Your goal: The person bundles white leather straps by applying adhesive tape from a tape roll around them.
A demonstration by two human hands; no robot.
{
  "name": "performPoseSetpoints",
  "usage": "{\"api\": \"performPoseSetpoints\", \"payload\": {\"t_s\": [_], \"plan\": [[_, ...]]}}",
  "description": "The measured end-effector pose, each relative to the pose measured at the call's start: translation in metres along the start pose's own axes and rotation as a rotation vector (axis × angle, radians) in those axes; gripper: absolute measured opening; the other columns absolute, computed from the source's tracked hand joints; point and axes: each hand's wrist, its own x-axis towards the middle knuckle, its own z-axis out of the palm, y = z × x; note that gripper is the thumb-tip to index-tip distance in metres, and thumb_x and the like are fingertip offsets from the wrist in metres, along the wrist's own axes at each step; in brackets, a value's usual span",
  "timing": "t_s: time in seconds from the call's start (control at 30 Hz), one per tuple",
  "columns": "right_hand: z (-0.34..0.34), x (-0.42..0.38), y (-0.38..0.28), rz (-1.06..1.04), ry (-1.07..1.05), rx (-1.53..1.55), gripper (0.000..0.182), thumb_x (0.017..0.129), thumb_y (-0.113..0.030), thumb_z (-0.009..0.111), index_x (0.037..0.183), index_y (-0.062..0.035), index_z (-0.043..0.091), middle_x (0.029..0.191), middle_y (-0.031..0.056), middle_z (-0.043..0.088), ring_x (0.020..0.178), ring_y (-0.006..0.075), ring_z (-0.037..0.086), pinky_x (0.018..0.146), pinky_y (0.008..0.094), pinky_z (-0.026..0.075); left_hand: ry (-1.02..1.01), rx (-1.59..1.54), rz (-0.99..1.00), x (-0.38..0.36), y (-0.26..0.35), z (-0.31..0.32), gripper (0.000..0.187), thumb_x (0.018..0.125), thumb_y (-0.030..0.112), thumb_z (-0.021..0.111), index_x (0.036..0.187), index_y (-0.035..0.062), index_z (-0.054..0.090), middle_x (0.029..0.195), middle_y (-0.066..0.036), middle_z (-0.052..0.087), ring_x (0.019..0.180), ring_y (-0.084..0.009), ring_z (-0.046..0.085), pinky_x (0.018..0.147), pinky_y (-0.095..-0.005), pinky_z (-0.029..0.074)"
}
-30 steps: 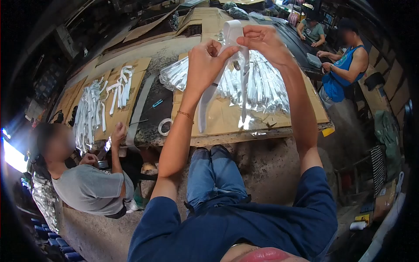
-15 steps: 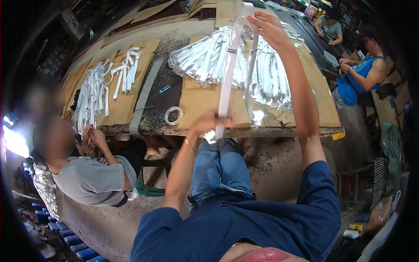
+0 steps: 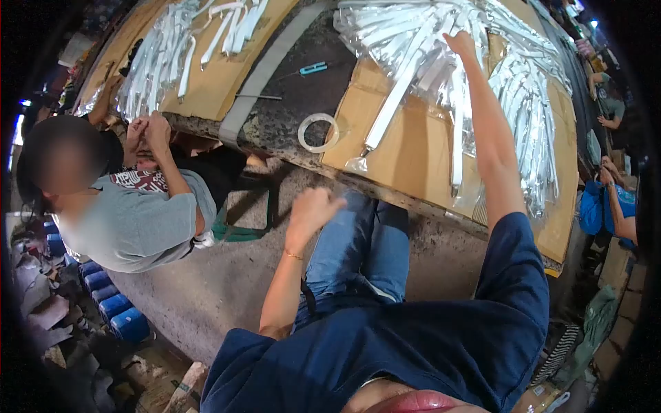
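Observation:
My right hand [image 3: 461, 45] reaches far over the table, its fingers bent at the upper end of a white strap [image 3: 403, 96] in a clear plastic sleeve. This strap lies slanted on the cardboard [image 3: 358, 103], its lower end near the table's front edge. Around it fans a pile of similar sleeved straps [image 3: 527, 117]. My left hand [image 3: 313, 212] hovers above my lap, apart from the table, slightly blurred. Its fingers are loosely curled with the thumb apart, and nothing shows in them.
A roll of clear tape [image 3: 318, 133] and a blue-handled tool [image 3: 313, 68] lie left of the cardboard. At the left, a seated person in grey [image 3: 151, 213] works beside another strap pile [image 3: 158, 62]. A person in blue [image 3: 620, 203] sits at the right.
The strap that hung between my hands now lies on the pile. My right hand has moved forward with its upper end; my left hand has let go and drawn back. The view has shifted.

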Motion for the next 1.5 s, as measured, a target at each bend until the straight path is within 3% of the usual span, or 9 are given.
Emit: {"api": "performPoseSetpoints", "payload": {"t_s": [0.07, 0.1, 0.17, 0.27, 0.53, 0.8, 0.97, 1.17, 1.5], "plan": [[0.002, -0.063, -0.047, -0.167, 0.599, -0.204, 0.049, 0.082, -0.03, 0.073, 0.114, 0.0053, 0.061, 0.111, 0.0254, 0.062, 0.089, 0.04, 0.063, 0.08, 0.0485, 0.05, 0.373, 0.327, 0.042, -0.004, 0.014, -0.02, 0.027, 0.086, 0.024, 0.069, 0.098, 0.0002, 0.066, 0.087, -0.014, 0.069, 0.076, -0.0331, 0.066, 0.07, -0.039, 0.052], [0.002, -0.091, -0.071, -0.364, 0.521, 0.005, 0.047, 0.082, -0.031, 0.073, 0.116, -0.0009, 0.062, 0.109, 0.0212, 0.062, 0.098, 0.0377, 0.061, 0.087, 0.0456, 0.048, 0.511, 0.318, 0.133, 0.008, 0.016, -0.028, 0.026, 0.083, 0.025, 0.07, 0.098, 0.003, 0.067, 0.087, -0.012, 0.068, 0.079, -0.0339, 0.063, 0.071, -0.0403, 0.05], [-0.002, -0.188, -0.13, -0.286, -0.291, 0.49, 0.037, 0.082, -0.028, 0.073, 0.112, -0.0079, 0.065, 0.108, 0.0133, 0.062, 0.108, 0.0326, 0.057, 0.095, 0.0406, 0.044, 0.791, 0.395, 0.441, 0.041, 0.014, -0.032, 0.028, 0.081, 0.028, 0.072, 0.094, 0.0044, 0.068, 0.091, -0.01, 0.066, 0.091, -0.0303, 0.061, 0.08, -0.0419, 0.045], [0.022, -0.277, -0.165, -0.675, -0.495, 0.192, 0.032, 0.081, -0.02, 0.071, 0.109, -0.0045, 0.066, 0.114, 0.0119, 0.058, 0.112, 0.0293, 0.054, 0.095, 0.0368, 0.045, 0.828, 0.535, 0.431, 0.078, 0.013, -0.03, 0.024, 0.081, 0.027, 0.07, 0.092, 0.0061, 0.068, 0.097, -0.009, 0.066, 0.102, -0.0274, 0.057, 0.088, -0.0423, 0.039], [-0.015, -0.326, -0.199, -0.565, -0.498, 0.294, 0.012, 0.085, -0.012, 0.06, 0.089, -0.0034, 0.067, 0.092, 0.0177, 0.065, 0.093, 0.0357, 0.062, 0.085, 0.0456, 0.048, 0.77, 0.478, 0.489, 0.044, 0.017, -0.046, 0.015, 0.082, 0.019, 0.066, 0.081, 0.004, 0.063, 0.079, -0.014, 0.067, 0.078, -0.0337, 0.063, 0.085, -0.0411, 0.045], [-0.067, -0.513, -0.154, -0.219, -1.119, 0.263, 0.009, 0.084, -0.009, 0.06, 0.087, -0.0037, 0.066, 0.081, 0.0171, 0.069, 0.082, 0.0342, 0.069, 0.073, 0.0414, 0.053, 0.175, 0.571, 0.339, -0.092, -0.036, 0.025, 0.026, 0.082, 0.031, 0.068, 0.088, 0.0057, 0.071, 0.08, -0.018, 0.068, 0.076, -0.0357, 0.065, 0.069, -0.0452, 0.051], [-0.065, -0.577, -0.121, 0.116, -0.955, 0.474, 0.011, 0.085, -0.007, 0.063, 0.094, -0.0008, 0.066, 0.083, 0.015, 0.069, 0.08, 0.0274, 0.069, 0.074, 0.0367, 0.052, 0.011, 0.673, 0.25, -0.095, -0.035, 0.06, 0.034, 0.086, 0.039, 0.065, 0.085, 0.0057, 0.073, 0.072, -0.02, 0.066, 0.073, -0.0364, 0.065, 0.068, -0.0449, 0.05], [-0.034, -0.574, -0.088, 0.556, -0.607, 1.162, 0.011, 0.088, -0.01, 0.065, 0.092, 0.0001, 0.066, 0.078, 0.0028, 0.066, 0.074, 0.0081, 0.06, 0.068, 0.0247, 0.05, 0.328, 0.67, 0.471, -0.048, -0.008, 0.077, 0.038, 0.088, 0.041, 0.063, 0.078, 0.005, 0.073, 0.069, -0.02, 0.066, 0.07, -0.0358, 0.065, 0.069, -0.0446, 0.047], [-0.019, -0.56, -0.062, 0.281, -0.442, 0.575, 0.024, 0.085, -0.017, 0.067, 0.098, 0.0026, 0.07, 0.077, 0.0133, 0.071, 0.069, 0.0197, 0.068, 0.066, 0.0336, 0.053, 0.086, 0.802, 0.509, -0.01, -0.004, 0.1, 0.021, 0.089, 0.03, 0.06, 0.098, 0.0158, 0.073, 0.083, -0.019, 0.069, 0.076, -0.0375, 0.067, 0.068, -0.0473, 0.053]]}}
